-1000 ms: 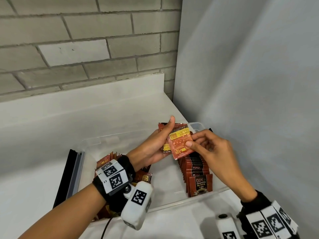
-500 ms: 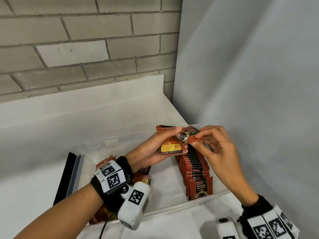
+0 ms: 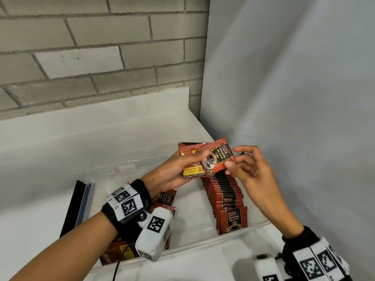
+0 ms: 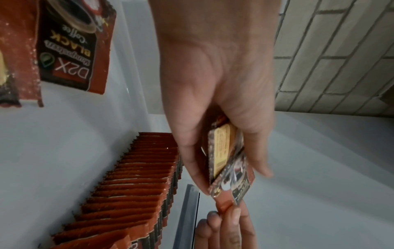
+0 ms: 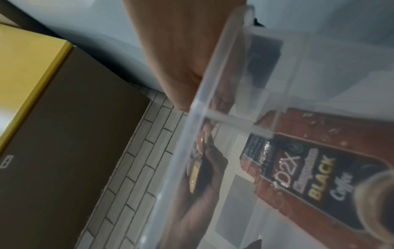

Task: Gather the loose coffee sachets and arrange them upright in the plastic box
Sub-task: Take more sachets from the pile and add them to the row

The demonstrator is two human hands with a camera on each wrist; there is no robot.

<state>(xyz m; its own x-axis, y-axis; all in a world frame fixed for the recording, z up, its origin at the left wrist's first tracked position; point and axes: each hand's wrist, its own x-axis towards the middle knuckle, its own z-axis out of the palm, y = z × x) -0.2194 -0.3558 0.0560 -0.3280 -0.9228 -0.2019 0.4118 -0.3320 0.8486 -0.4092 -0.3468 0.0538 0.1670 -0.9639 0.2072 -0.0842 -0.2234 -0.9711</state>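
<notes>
Your left hand (image 3: 172, 175) grips a small stack of sachets (image 3: 192, 159) above the plastic box (image 3: 203, 242) while your right hand (image 3: 249, 171) pinches one front-facing sachet (image 3: 218, 159) at its edge. Square it to the stack, label forward, then lower it behind the upright row (image 3: 225, 197) along the box's right side. That row holds too many to count; a few loose sachets (image 3: 166, 197) lie under your left wrist.

We are turning the top sachet (image 3: 218, 157) over with our right hand (image 3: 250, 173): a second ago its yellow-labelled back was facing us, half a second ago it was edge-on, and now its printed front is showing. Our left hand (image 3: 174, 173) is letting the thumb slide from the stack's (image 3: 191, 161) top edge down across the turned sachet.
</notes>
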